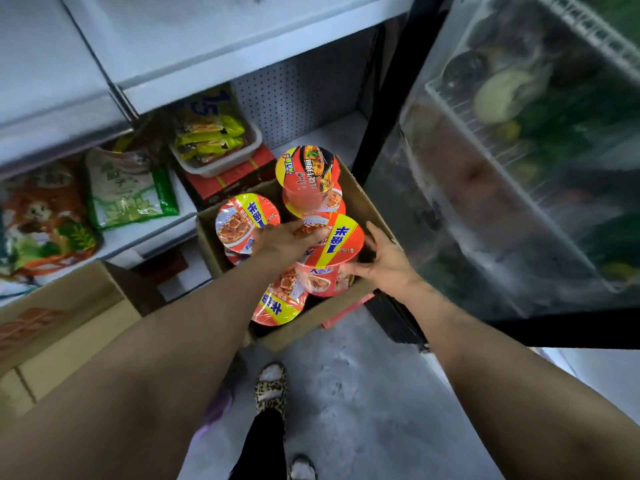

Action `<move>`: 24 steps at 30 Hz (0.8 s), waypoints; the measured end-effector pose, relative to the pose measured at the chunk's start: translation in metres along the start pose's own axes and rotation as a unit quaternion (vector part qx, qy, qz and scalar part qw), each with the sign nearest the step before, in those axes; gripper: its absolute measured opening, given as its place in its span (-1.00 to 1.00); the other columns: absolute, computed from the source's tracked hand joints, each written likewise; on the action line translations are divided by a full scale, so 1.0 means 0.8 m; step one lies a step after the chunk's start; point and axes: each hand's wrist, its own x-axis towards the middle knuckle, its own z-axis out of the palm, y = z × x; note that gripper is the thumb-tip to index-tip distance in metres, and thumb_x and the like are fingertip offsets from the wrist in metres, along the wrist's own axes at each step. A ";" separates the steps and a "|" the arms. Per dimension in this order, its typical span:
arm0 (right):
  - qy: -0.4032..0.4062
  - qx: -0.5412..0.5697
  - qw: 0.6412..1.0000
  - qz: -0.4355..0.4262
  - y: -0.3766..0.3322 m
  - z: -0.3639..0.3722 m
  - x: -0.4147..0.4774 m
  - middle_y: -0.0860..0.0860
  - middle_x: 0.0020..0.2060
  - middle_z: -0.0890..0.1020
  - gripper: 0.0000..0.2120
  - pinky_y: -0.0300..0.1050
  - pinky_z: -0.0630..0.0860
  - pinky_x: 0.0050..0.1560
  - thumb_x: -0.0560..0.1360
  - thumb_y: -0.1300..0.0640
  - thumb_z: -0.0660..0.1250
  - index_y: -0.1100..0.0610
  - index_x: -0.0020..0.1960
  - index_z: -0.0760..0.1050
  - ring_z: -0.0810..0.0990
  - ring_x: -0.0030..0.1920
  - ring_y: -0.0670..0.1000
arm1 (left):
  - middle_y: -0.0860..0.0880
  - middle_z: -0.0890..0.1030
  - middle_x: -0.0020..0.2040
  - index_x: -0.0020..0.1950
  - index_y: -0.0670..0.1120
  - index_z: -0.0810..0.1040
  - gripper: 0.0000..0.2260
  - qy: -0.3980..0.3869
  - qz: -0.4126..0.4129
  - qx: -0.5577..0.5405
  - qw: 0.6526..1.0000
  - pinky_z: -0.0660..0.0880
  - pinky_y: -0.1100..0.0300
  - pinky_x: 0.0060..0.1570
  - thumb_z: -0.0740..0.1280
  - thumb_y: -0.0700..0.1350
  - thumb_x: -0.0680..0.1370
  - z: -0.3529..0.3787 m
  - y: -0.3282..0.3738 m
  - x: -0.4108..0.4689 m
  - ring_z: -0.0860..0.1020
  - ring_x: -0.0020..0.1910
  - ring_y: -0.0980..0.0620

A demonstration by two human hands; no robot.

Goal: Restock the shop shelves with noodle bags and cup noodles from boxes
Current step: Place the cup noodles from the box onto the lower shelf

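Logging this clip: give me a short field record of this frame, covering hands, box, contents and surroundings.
left hand: rests on the lid of the cup noodle
right hand: cups the side of the same cup
cardboard box: open, on the floor in front of the shelf
contents: several red-and-yellow cups, with a back stack standing tallest
shelf goods: green bag; white tray of yellow packets on a red carton
right side: glass-fronted cooler
stage: held cup is within the box
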 end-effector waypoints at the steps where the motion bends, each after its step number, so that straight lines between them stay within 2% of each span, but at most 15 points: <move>1: -0.006 0.028 1.000 -0.007 -0.011 0.000 -0.013 0.02 0.51 0.36 0.24 0.06 0.27 0.52 0.18 -0.02 0.69 0.10 0.63 0.00 0.34 0.49 -0.04 | -0.10 0.57 0.31 0.45 0.22 0.38 0.04 0.016 -0.006 -0.045 0.999 0.07 -0.09 0.47 -0.03 0.72 0.11 -0.007 -0.002 -0.016 0.32 0.46 -0.14; 3: -0.020 0.069 0.997 -0.017 -0.034 -0.001 -0.036 0.04 0.50 0.39 0.27 0.05 0.44 0.41 0.13 -0.10 0.69 0.09 0.62 0.03 0.43 0.43 -0.05 | -0.05 0.50 0.40 0.41 0.19 0.45 -0.05 0.041 -0.015 -0.114 0.993 0.18 -0.09 0.47 0.11 0.68 0.17 -0.023 -0.002 -0.052 0.31 0.47 -0.14; 5: -0.029 0.090 0.995 -0.029 -0.059 -0.001 -0.062 0.03 0.46 0.42 0.05 -0.22 0.58 0.14 0.30 0.10 0.63 0.14 0.60 0.08 0.53 0.28 -0.10 | -0.01 0.46 0.43 0.39 0.19 0.48 -0.06 0.062 -0.016 -0.145 0.987 0.22 -0.07 0.46 0.15 0.68 0.15 -0.040 -0.004 -0.090 0.31 0.47 -0.13; 7: -0.030 0.109 0.992 -0.054 -0.085 0.000 -0.087 0.02 0.43 0.45 -0.13 -0.40 0.57 -0.14 0.40 0.24 0.55 0.17 0.57 0.15 0.59 0.12 -0.16 | -0.02 0.49 0.41 0.36 0.21 0.50 -0.04 0.091 -0.020 -0.168 0.981 0.29 -0.07 0.43 0.13 0.70 0.10 -0.057 -0.006 -0.128 0.36 0.44 -0.11; 8: -0.030 0.114 0.991 -0.068 -0.098 0.002 -0.101 0.02 0.43 0.44 -0.16 -0.43 0.55 -0.18 0.43 0.25 0.53 0.18 0.57 0.16 0.59 0.14 -0.15 | -0.04 0.50 0.39 0.33 0.21 0.51 -0.02 0.111 -0.025 -0.180 0.977 0.31 -0.08 0.41 0.12 0.72 0.07 -0.066 -0.007 -0.148 0.38 0.43 -0.12; 10: -0.026 0.114 0.989 -0.094 -0.122 0.009 -0.125 0.05 0.46 0.42 -0.16 -0.44 0.55 -0.13 0.43 0.19 0.54 0.17 0.57 0.17 0.52 0.29 -0.08 | -0.06 0.53 0.36 0.31 0.18 0.54 -0.05 0.153 -0.009 -0.202 0.967 0.29 -0.09 0.42 0.13 0.69 0.10 -0.084 -0.007 -0.191 0.40 0.41 -0.11; 11: -0.026 0.118 0.987 -0.105 -0.135 0.014 -0.137 0.07 0.47 0.42 -0.16 -0.39 0.56 -0.04 0.42 0.16 0.55 0.17 0.57 0.19 0.50 0.32 -0.08 | -0.06 0.55 0.34 0.29 0.15 0.55 -0.09 0.167 0.006 -0.210 0.963 0.28 -0.08 0.43 0.13 0.66 0.12 -0.093 -0.007 -0.213 0.43 0.38 -0.09; 13: -0.022 0.130 0.983 -0.127 -0.158 0.023 -0.162 0.09 0.46 0.43 -0.14 -0.15 0.55 0.24 0.38 0.08 0.58 0.16 0.55 0.24 0.50 0.35 -0.04 | -0.05 0.59 0.27 0.17 0.16 0.59 -0.19 0.193 0.035 -0.241 0.951 0.35 -0.05 0.39 0.18 0.63 0.12 -0.108 -0.012 -0.253 0.52 0.29 -0.06; 15: -0.017 0.133 0.980 -0.150 -0.181 0.034 -0.189 0.10 0.45 0.45 -0.12 0.03 0.49 0.36 0.36 0.00 0.60 0.16 0.54 0.26 0.52 0.36 0.02 | -0.03 0.65 0.15 0.01 0.17 0.59 -0.30 0.206 0.057 -0.280 0.936 0.48 -0.01 0.28 0.30 0.61 0.09 -0.120 -0.024 -0.286 0.61 0.14 -0.01; 17: -0.012 0.129 0.976 -0.173 -0.201 0.045 -0.211 0.09 0.42 0.48 -0.15 0.00 0.52 0.32 0.37 -0.03 0.59 0.18 0.52 0.29 0.55 0.31 0.02 | -0.02 0.65 0.12 0.04 0.17 0.59 -0.34 0.221 0.071 -0.295 0.927 0.55 0.01 0.21 0.41 0.55 0.11 -0.133 -0.034 -0.319 0.63 0.08 0.01; 19: -0.018 0.123 0.972 -0.201 -0.220 0.055 -0.235 0.01 0.37 0.52 -0.21 -0.19 0.59 0.09 0.39 -0.04 0.57 0.18 0.49 0.33 0.58 0.17 -0.07 | -0.05 0.63 0.13 0.16 0.07 0.57 -0.40 0.238 0.079 -0.303 0.919 0.58 0.03 0.15 0.50 0.37 0.26 -0.148 -0.038 -0.353 0.63 0.06 0.00; 21: -0.034 0.113 0.967 -0.225 -0.236 0.065 -0.253 -0.02 0.36 0.53 -0.25 -0.36 0.51 -0.15 0.40 -0.03 0.56 0.17 0.48 0.35 0.56 0.11 -0.12 | -0.07 0.63 0.13 0.23 -0.03 0.55 -0.41 0.258 0.075 -0.303 0.914 0.60 0.03 0.10 0.52 0.25 0.33 -0.163 -0.043 -0.380 0.64 0.05 -0.02; 22: -0.039 0.109 0.965 -0.235 -0.243 0.069 -0.260 0.02 0.38 0.52 -0.25 -0.38 0.50 -0.17 0.41 -0.03 0.56 0.16 0.49 0.35 0.57 0.14 -0.10 | -0.06 0.64 0.12 0.22 -0.02 0.56 -0.40 0.269 0.072 -0.302 0.912 0.61 0.02 0.09 0.52 0.27 0.30 -0.171 -0.047 -0.393 0.65 0.03 -0.02; 24: -0.049 0.109 0.961 -0.250 -0.255 0.077 -0.272 0.05 0.40 0.51 -0.24 -0.27 0.57 0.00 0.39 -0.05 0.56 0.13 0.49 0.36 0.57 0.24 -0.05 | -0.03 0.67 0.06 0.13 0.04 0.58 -0.34 0.291 0.069 -0.300 0.906 0.62 0.03 0.08 0.52 0.39 0.17 -0.186 -0.054 -0.414 0.67 -0.02 0.01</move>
